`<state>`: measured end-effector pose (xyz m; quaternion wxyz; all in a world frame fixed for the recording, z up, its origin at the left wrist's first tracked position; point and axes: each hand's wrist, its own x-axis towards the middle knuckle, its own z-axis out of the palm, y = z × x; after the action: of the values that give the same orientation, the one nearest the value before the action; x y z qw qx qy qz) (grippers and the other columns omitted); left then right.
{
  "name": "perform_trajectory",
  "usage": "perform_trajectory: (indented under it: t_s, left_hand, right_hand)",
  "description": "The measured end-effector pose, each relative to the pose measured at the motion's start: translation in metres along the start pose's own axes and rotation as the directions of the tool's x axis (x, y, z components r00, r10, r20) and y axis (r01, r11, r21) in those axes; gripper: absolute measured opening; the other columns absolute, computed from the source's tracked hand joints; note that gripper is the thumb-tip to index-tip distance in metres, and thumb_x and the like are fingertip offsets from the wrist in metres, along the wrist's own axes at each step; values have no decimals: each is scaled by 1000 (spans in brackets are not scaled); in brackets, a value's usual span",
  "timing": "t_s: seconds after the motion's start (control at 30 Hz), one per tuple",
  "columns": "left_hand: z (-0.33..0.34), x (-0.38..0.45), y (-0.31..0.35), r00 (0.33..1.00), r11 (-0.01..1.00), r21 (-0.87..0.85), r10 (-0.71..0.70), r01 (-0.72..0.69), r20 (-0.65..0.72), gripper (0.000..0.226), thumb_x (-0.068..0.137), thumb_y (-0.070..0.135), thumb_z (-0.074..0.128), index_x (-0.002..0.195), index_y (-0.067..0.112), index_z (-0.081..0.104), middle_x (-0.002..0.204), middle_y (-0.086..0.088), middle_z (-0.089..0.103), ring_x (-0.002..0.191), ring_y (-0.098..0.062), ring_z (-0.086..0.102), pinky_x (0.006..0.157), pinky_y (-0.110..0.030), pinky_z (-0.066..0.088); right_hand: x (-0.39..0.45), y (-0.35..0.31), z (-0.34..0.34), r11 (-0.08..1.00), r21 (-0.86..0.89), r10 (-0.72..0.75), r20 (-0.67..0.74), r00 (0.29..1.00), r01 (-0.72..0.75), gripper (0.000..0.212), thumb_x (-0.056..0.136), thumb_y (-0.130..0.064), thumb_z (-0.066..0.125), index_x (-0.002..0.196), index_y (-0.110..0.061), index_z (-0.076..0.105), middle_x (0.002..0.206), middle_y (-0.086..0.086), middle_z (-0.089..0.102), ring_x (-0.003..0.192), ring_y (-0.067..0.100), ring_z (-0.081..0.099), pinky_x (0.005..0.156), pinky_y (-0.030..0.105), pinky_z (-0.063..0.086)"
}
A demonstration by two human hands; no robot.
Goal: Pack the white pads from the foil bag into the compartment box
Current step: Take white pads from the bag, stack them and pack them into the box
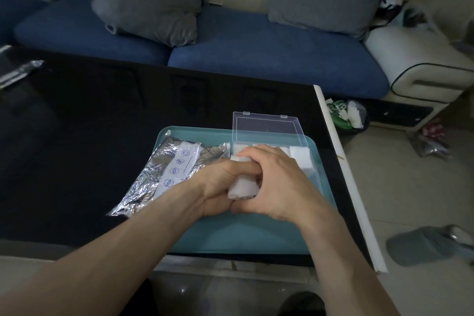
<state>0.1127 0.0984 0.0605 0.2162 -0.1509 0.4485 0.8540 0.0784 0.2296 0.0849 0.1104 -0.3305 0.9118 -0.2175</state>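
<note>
Teal plastic tray (230,236) set on the black glossy table (77,136) near its right edge, crinkled silver foil bag (164,172) laid across the tray's left rim, clear plastic compartment box (269,136) placed at the tray's back right, white pads (302,159) seen in it, blue-cushioned sofa (256,54) located behind the table.

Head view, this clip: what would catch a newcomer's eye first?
The two hands, left hand and right hand, meet at centre over the teal tray, both gripping a stack of white pads. Just behind them stands the clear compartment box with its lid raised and pads already inside. The crinkled foil bag lies to the left, half on the tray, half on the black table.
</note>
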Motion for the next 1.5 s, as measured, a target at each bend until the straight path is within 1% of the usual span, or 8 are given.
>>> perform_trajectory:
  t_s: [0.4,0.57,0.73,0.9,1.17,1.27,1.37,1.5]
  left_hand:
    - [0,6,-9,983,979,130,167,-157,-75,48,66,-5,69,113,-7,60,88,-19,63,72,-25,64,56,-25,52]
    - [2,2,-9,979,970,182,179,-159,-98,22,78,-13,66,96,1,67,82,-17,66,69,-23,65,58,-26,52]
    - [4,5,-14,985,982,152,130,-112,-117,36,61,-4,69,96,2,65,80,-14,66,66,-21,66,55,-24,52]
    - [6,5,-21,990,971,222,114,-94,-78,20,82,-15,61,87,4,66,72,-12,65,60,-20,64,53,-24,51]
    - [4,0,-17,984,903,424,-129,67,120,44,67,-5,68,109,-1,58,70,-10,48,54,-12,44,44,-20,32]
    - [3,-5,-17,967,897,438,-161,61,196,27,70,-11,64,93,2,57,70,-9,53,57,-14,45,48,-20,32]
    - [4,-8,-19,962,895,446,-150,33,229,27,70,-13,64,86,9,61,76,-11,57,63,-17,46,51,-20,39]
    - [2,-7,-16,982,913,408,-68,-10,175,37,72,-17,67,101,5,60,80,-10,63,73,-21,59,59,-23,50]
  right_hand:
    - [-2,-2,0,979,-162,128,30,991,-122,87,54,-70,79,131,-37,57,137,-14,49,125,13,46,111,41,33]
    - [-5,-3,0,997,-8,73,32,997,-73,68,58,-53,81,119,-36,56,110,-17,54,102,11,55,95,39,47]
    - [-5,-2,-2,991,-80,107,48,993,-103,64,62,-44,80,120,-32,55,108,-13,53,103,13,48,97,41,43]
    - [-8,5,-7,985,124,91,241,966,-124,90,57,-40,91,135,-40,48,122,-14,48,113,9,48,93,35,51]
    - [-8,50,-28,857,458,-3,464,886,-236,80,62,-21,95,133,-30,59,116,-5,71,104,6,67,80,17,49]
    - [-6,58,-23,759,568,26,463,886,-319,56,68,-32,91,119,-23,69,107,7,75,95,23,67,78,27,48]
    - [-4,58,-17,761,572,4,467,884,-306,31,72,-37,83,98,-21,76,84,2,72,76,10,57,66,26,40]
    - [-7,52,-14,696,669,-78,432,898,-261,27,82,-20,76,104,-5,71,85,6,70,75,13,63,66,22,49]
